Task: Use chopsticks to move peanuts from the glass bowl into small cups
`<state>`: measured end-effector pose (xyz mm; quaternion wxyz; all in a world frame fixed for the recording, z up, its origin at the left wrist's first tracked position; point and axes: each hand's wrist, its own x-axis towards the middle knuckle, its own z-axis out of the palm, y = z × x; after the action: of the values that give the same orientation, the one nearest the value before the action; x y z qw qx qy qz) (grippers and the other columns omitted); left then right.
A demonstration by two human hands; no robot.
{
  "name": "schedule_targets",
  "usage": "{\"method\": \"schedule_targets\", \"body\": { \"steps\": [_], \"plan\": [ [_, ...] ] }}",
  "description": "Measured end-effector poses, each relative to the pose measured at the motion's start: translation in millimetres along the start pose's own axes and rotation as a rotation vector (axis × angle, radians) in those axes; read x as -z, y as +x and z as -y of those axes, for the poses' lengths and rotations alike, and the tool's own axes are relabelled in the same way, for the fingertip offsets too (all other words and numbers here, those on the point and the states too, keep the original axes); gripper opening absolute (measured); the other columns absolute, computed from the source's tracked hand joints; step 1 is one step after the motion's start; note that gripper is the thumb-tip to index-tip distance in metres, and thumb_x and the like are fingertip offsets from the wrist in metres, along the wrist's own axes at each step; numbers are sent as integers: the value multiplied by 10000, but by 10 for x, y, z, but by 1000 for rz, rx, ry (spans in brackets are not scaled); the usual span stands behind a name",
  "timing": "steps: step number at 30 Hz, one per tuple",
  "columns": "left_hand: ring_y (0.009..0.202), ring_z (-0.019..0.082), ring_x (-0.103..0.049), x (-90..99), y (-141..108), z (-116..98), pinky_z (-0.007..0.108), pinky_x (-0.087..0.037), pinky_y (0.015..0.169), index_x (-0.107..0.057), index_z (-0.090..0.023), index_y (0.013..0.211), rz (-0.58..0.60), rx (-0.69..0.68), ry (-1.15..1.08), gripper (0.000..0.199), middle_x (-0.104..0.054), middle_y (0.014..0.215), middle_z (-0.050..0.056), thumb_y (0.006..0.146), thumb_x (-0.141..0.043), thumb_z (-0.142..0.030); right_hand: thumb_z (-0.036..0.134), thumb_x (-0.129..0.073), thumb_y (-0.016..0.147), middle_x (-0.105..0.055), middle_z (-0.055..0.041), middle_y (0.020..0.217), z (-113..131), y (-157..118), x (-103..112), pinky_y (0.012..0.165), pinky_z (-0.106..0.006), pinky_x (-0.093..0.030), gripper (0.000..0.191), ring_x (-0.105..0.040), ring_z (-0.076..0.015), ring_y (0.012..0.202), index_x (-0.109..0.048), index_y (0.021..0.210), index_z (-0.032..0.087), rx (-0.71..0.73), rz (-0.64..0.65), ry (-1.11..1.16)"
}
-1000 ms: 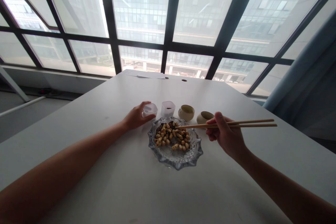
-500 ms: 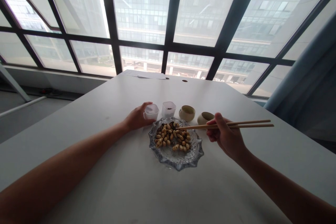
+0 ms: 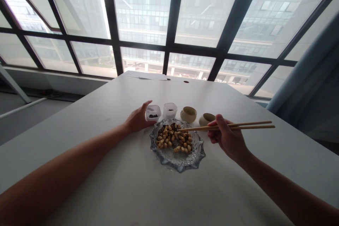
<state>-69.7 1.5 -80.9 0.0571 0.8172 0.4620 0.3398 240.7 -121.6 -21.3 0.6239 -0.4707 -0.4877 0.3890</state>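
My left hand (image 3: 139, 117) is beside a small translucent plastic cup (image 3: 150, 109) that has dark pieces in its bottom. Its fingers are apart, one raised by the far rim and another low by the near side; whether they touch the cup I cannot tell. My right hand (image 3: 229, 139) grips a pair of wooden chopsticks (image 3: 251, 125), their tips pointing left among the food in a scalloped glass dish (image 3: 182, 165). Unshelled peanuts (image 3: 165, 138) fill much of that dish, with a few dark pieces at the back.
Behind the dish stand a second translucent cup (image 3: 169, 113) and two squat ceramic cups, one greenish (image 3: 188, 116) and one tan (image 3: 205, 119), partly covered by my right hand. Papers (image 3: 152, 76) lie at the white table's (image 3: 111, 176) far end, before a window.
My left hand has loosened around the plastic cup, its finger lifting from the rim. The cup now stands level, and dark pieces show inside. My right hand and the chopsticks barely differ.
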Motion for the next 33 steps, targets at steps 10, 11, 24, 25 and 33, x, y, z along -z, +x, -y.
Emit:
{"method": "schedule_targets", "body": {
  "steps": [10,11,24,25,33],
  "plan": [
    [1141,291,-615,44,-6,-66,445,-515,978,-546,-195,1217,-103,-257,-2,529,-653,1196,130,728,-738,-253,697,-767,659,-592,-30,402,-30,-1,6,283,-218,-370,543,-494,-122,294,-675,625,164,0,-23,5],
    [1139,289,-614,44,-7,-69,443,-516,976,-545,-197,1220,-103,-252,-2,535,-654,1193,128,726,-742,-250,695,-764,665,-593,-29,405,-14,2,-9,283,-222,-371,537,-495,-125,296,-673,623,167,19,-28,3],
    [1139,307,-615,25,-9,-58,461,-513,975,-532,-210,1238,-55,-187,-18,606,-655,1204,122,707,-788,-351,599,-563,911,-657,-18,553,15,255,-830,445,-247,-477,455,-578,-133,443,-648,695,207,450,267,-310],
    [1137,307,-616,24,-8,-59,463,-513,974,-531,-216,1240,-52,-184,-19,607,-656,1204,117,708,-787,-356,581,-572,913,-659,-18,556,5,265,-858,471,-250,-484,444,-584,-136,464,-650,686,207,471,316,-374],
    [1139,323,-617,29,-1,-72,476,-507,977,-532,-208,1249,-38,-162,-40,630,-656,1204,128,713,-784,-420,563,-593,909,-688,-34,633,45,271,-757,497,-255,-487,415,-607,-147,509,-674,734,196,407,323,-428]
  ]
}}
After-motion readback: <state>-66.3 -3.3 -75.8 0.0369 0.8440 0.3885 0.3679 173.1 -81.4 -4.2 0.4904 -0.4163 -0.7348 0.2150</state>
